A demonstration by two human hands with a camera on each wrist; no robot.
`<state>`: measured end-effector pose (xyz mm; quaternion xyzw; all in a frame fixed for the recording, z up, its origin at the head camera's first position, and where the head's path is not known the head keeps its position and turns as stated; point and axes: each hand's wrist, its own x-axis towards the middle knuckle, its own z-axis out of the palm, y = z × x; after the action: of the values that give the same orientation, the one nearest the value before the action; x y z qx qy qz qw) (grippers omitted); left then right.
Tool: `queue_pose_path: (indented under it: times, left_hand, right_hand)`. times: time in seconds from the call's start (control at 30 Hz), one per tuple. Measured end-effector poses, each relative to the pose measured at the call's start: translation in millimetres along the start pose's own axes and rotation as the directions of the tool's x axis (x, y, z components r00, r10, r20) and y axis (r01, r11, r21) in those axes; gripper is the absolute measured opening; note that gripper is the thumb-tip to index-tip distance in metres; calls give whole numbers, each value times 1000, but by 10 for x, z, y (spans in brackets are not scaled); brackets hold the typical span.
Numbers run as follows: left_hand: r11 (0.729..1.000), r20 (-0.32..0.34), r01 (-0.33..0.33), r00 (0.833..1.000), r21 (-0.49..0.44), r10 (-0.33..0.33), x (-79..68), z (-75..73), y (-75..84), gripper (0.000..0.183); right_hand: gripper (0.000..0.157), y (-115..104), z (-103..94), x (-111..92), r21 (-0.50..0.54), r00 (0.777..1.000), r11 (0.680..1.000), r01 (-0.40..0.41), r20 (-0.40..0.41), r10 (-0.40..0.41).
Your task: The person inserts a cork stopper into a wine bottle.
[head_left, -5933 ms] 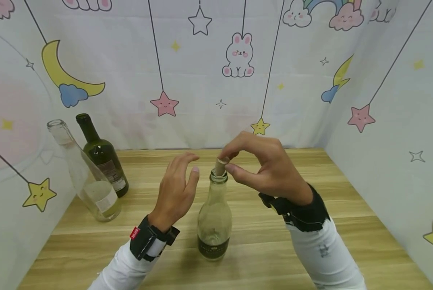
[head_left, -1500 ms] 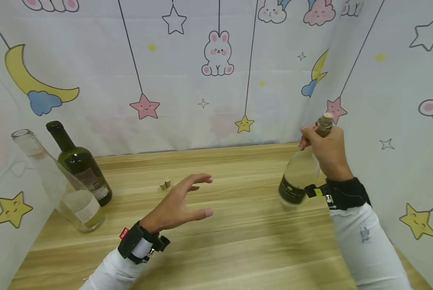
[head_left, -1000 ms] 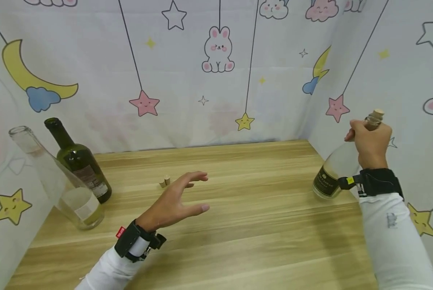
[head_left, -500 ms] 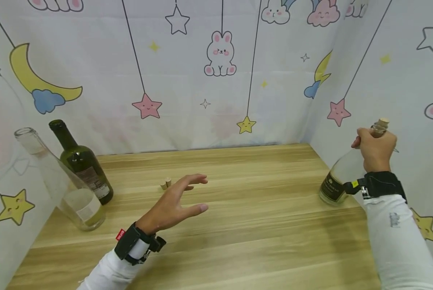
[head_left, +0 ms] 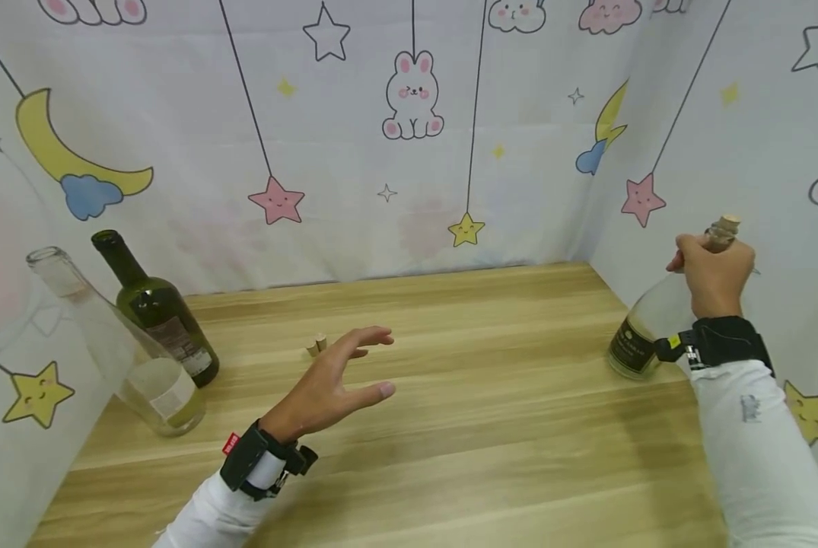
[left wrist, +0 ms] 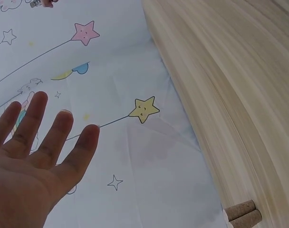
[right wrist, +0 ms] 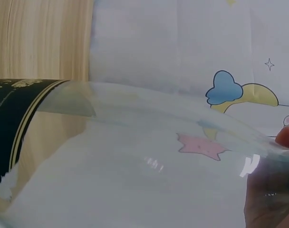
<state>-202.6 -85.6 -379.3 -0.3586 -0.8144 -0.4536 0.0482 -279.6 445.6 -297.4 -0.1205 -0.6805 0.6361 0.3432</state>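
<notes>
At the table's right side, my right hand (head_left: pixel 713 278) grips the neck of a clear glass bottle (head_left: pixel 633 346) with a black label. A cork (head_left: pixel 730 221) sits in its mouth, its top showing above the hand. The right wrist view shows the bottle's see-through shoulder and dark label (right wrist: pixel 11 123) close up. My left hand (head_left: pixel 323 392) holds nothing; its fingers are spread and the thumb stands apart, over the table left of centre. Two loose corks (head_left: pixel 316 345) stand side by side just beyond it; the left wrist view also has these corks (left wrist: pixel 242 214) at its lower edge.
On the left, a clear bottle (head_left: pixel 165 388) with a pale label stands in front of a dark green wine bottle (head_left: pixel 165 320). The wooden table (head_left: pixel 477 426) is bounded by a white cloth (head_left: pixel 354 137) printed with stars, a moon and a rabbit.
Earlier my right hand pinched the cork at the mouth of the bottle mid-table. Since then it has gripped the neck and carried the bottle right. Over the last half second both hands barely move.
</notes>
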Motion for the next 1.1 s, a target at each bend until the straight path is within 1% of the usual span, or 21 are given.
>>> queue_pose_path:
  times: [0.17, 0.23, 0.27, 0.3, 0.33, 0.37, 0.4, 0.43, 0.47, 0.5, 0.57, 0.6, 0.63, 0.67, 0.7, 0.73, 0.77, 0.83, 0.9, 1.0, 1.1]
  left_hand:
    - [1000, -1, 9, 1000, 12, -9, -7, -7, 9, 68]
    - [1000, -2, 15, 1000, 18, -15, -15, -18, 5, 68]
    - [1000, -5, 17, 1000, 21, -17, -23, -22, 3, 68]
    - [1000, -9, 19, 1000, 25, -19, -32, -27, -1, 68]
    - [999, -11, 21, 1000, 28, -21, -42, -31, -3, 67]
    - [999, -14, 23, 1000, 34, -22, -51, -37, -4, 67]
    - [999, -17, 23, 1000, 40, -23, -58, -43, -5, 67]
    - [999, -22, 21, 1000, 43, -21, -68, -48, -5, 67]
    - [999, -27, 18, 1000, 48, -17, -74, -55, -6, 67]
    - [999, -33, 16, 999, 52, -14, -82, -65, -5, 67]
    - [999, -48, 13, 999, 52, -10, -97, -95, -5, 67]
    - [998, -57, 12, 998, 54, -9, -106, -119, -7, 67]
    - [999, -66, 14, 998, 52, -10, -118, -145, -6, 67]
    - [998, -73, 19, 997, 54, -15, -132, -179, -5, 66]
    - [998, -83, 28, 996, 56, -23, -149, -221, -3, 65]
    - [998, -93, 36, 995, 59, -30, -169, -270, -1, 64]
    - [997, -110, 41, 993, 68, -34, -193, -326, 4, 64]
    - [995, -153, 55, 987, 83, -42, -248, -459, 26, 62]
    - [992, -211, 67, 977, 103, -44, -314, -608, 55, 60]
    - [984, -307, 91, 951, 153, -40, -425, -824, 116, 61]
    - [966, -397, 136, 917, 222, -38, -537, -1018, 192, 62]
  right_hand:
    - [16, 20, 10, -18, 70, 1000, 997, -17, 1, 17]
    - [9, 42, 21, -52, 54, 999, 999, -9, -32, 11]
    - [11, 44, 34, -89, 32, 998, 999, 4, -59, -2]
    - [21, 37, 58, -142, 1, 995, 1000, 27, -94, -27]
    - [32, 14, 87, -215, -43, 988, 997, 58, -140, -63]
    - [42, -23, 125, -312, -92, 973, 989, 114, -193, -130]
    - [50, -57, 164, -403, -138, 944, 972, 190, -248, -219]
    - [56, -97, 207, -495, -172, 899, 943, 284, -295, -324]
    - [60, -150, 249, -587, -209, 839, 903, 376, -337, -427]
    - [59, -205, 296, -671, -243, 764, 849, 469, -371, -528]
    - [53, -316, 396, -811, -278, 600, 722, 633, -414, -685]
    - [51, -363, 450, -862, -279, 534, 666, 692, -423, -732]
    - [52, -414, 511, -926, -268, 486, 621, 736, -429, -762]
    - [53, -462, 577, -987, -246, 462, 594, 766, -432, -775]
    - [55, -497, 646, -1049, -221, 449, 573, 789, -429, -784]
    - [57, -524, 713, -1112, -197, 448, 561, 804, -420, -789]
    - [57, -540, 778, -1175, -168, 457, 557, 814, -408, -791]
    - [56, -561, 897, -1304, -100, 498, 566, 818, -369, -785]
    - [53, -562, 987, -1425, -44, 545, 587, 808, -320, -775]
    - [54, -524, 1082, -1572, 21, 609, 622, 782, -233, -758]
    - [56, -451, 1130, -1661, 37, 637, 639, 769, -140, -758]
